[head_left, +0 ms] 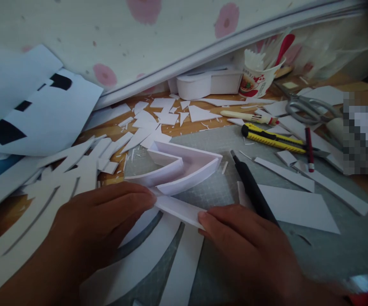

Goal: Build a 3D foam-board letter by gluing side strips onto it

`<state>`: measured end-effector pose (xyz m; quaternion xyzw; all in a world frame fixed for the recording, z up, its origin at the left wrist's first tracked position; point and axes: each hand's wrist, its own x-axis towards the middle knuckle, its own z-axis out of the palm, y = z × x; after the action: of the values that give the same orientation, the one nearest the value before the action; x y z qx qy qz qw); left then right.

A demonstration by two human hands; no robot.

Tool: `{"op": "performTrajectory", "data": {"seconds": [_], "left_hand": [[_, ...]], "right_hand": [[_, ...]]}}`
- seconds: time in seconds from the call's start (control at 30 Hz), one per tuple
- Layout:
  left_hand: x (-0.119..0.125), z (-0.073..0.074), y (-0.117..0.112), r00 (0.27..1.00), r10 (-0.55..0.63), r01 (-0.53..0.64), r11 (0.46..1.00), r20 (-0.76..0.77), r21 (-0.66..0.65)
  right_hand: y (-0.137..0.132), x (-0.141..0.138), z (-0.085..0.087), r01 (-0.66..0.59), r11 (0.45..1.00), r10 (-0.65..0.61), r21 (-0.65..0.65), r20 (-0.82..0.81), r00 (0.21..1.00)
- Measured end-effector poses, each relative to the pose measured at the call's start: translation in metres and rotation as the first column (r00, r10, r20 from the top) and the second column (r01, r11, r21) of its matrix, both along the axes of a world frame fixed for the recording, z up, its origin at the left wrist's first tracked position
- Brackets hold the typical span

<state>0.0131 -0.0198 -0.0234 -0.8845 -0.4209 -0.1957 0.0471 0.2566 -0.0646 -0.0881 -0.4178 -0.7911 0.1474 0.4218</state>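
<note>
Firstly, a paper cup with red print [256, 80] is seen in the upper right of the frame. White paper scraps and a red-handled tool [285, 46] are held in it. Just left of the cup a low white curved box [203, 83] is placed against the white cloth with pink spots [139, 38].

At the lower centre a white foam-board strip [178, 209] is stretched between the two hands. Its left end is covered by the left hand [107, 219], whose fingers are closed together and pressed down on it. Its right end is touched by the index fingertip of the right hand [249, 240]. The other fingers there are only loosely bent, and it cannot be told whether the thumb is closed under the strip. The strip is set against the near edge of a white curved foam-board form [188, 168], a wedge with thin upright walls, which is laid on the grey-green gridded cutting mat [212, 191].

A black pen-shaped knife [249, 185] is laid beside the form, and its lower end is hidden behind the right hand. Further to the upper right a yellow and black utility knife [271, 138], a thin red pen [309, 148] and grey metal scissors [308, 107] are spread among flat white offcuts. White sheets with black rectangles [27, 102] are piled in the upper left.
</note>
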Motion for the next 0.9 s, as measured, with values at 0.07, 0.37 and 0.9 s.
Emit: {"op": "performTrajectory", "data": {"seconds": [0.07,0.37,0.9], "left_hand": [[0.001,0.001,0.001,1.0,-0.009,0.009,1.0,0.01,0.001],[0.001,-0.004,0.003,1.0,-0.003,0.003,1.0,0.018,-0.021],[-0.02,-0.022,-0.005,0.983,0.178,-0.167,0.97,0.051,-0.174]], "right_hand": [[0.001,-0.001,0.0,0.005,1.0,-0.005,-0.005,0.009,1.0],[0.002,0.0,-0.002,0.038,0.999,-0.038,-0.011,0.006,0.999],[-0.004,0.013,0.009,0.114,0.99,-0.104,-0.082,0.123,0.987]]}}
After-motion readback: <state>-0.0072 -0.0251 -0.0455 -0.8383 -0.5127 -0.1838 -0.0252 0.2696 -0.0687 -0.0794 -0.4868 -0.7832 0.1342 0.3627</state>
